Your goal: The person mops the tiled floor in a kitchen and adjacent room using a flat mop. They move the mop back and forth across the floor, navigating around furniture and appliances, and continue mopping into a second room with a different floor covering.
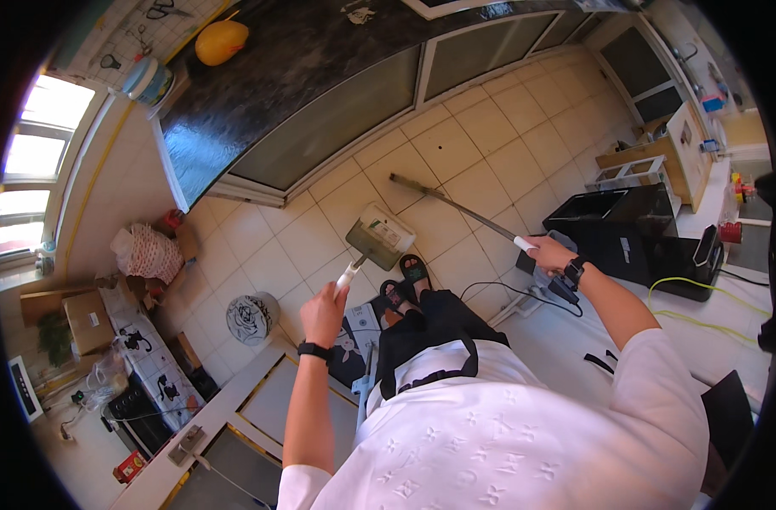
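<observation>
My left hand (pixel 324 317) grips the white end of a dustpan's handle. Its greenish plastic dustpan (pixel 383 234), with a pale panel bearing writing, is just in front of my sandalled feet. Out to the right, my right hand (pixel 552 256) is closed around the white grip of a long-handled broom (pixel 474 215). The grey handle slants across the tiles, and the narrow head (pixel 408 183) lies beyond the dustpan, apart from it. A small dark spot (pixel 440 147) shows on the tiled floor (pixel 477 131) past the broom head.
Ahead runs a dark counter (pixel 286 70) above glass-fronted cabinets (pixel 356 118). A patterned bin (pixel 252 319) stands left of my feet. To the right are a black appliance (pixel 617 242), a small white rack (pixel 630 172) and a black cable (pixel 522 285). A filled bag (pixel 150 252) sits far left.
</observation>
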`<state>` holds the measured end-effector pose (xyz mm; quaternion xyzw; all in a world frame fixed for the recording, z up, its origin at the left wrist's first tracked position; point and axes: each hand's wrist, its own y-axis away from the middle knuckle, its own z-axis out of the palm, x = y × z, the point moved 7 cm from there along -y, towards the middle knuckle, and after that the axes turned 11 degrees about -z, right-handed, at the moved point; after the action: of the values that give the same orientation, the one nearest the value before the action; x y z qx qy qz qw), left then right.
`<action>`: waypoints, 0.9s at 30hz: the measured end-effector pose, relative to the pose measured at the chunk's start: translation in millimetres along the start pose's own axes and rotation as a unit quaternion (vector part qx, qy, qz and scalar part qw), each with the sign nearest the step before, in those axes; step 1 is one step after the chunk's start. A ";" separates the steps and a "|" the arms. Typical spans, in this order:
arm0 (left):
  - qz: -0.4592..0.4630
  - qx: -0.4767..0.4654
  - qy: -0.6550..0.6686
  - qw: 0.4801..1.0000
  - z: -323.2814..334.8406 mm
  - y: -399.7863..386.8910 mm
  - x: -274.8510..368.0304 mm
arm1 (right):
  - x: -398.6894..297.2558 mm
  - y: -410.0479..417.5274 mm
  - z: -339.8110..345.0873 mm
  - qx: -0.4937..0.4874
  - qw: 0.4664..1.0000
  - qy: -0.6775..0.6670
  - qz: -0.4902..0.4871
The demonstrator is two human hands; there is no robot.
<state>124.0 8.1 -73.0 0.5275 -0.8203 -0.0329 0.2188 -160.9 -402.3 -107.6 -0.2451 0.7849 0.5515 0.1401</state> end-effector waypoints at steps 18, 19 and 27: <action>-0.015 -0.030 -0.020 0.999 51.2 -68.2 21.8 | -69.8 -51.9 140.7 -0.050 0.996 0.003 -0.073; -0.006 -0.029 -0.021 0.999 50.7 -68.6 21.7 | -73.1 -40.6 144.5 -0.074 0.995 -0.009 -0.063; -0.011 -0.034 -0.028 0.999 48.1 -51.0 10.2 | -89.7 50.4 96.8 -0.089 0.992 -0.060 -0.059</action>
<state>144.9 -31.9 -127.6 0.5279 -0.8185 -0.0780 0.2126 -117.5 -277.5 -57.5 -0.2690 0.7073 0.6234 0.1971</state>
